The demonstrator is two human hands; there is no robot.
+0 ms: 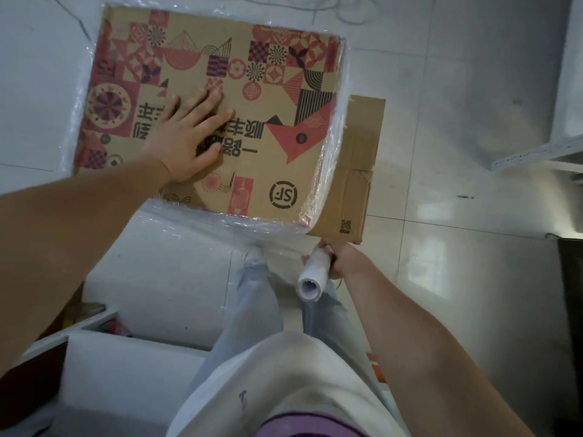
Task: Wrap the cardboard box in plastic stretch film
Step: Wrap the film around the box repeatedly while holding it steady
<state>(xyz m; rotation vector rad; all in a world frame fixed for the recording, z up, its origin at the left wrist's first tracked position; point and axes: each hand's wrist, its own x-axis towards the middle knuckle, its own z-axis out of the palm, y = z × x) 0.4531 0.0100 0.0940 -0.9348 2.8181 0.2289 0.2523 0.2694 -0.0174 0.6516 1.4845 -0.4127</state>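
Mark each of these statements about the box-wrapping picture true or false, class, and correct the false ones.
1. The left hand lies flat on the patterned brown cardboard box. True.
2. The right hand is empty. False: it grips the white roll of plastic stretch film.
3. Clear film runs along the box's near edge. True.
4. The box stands on a wooden table. False: it stands on the pale tiled floor.

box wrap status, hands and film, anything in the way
Left hand flat on box. Right hand grips film roll. Film around box sides. Nothing blocking.
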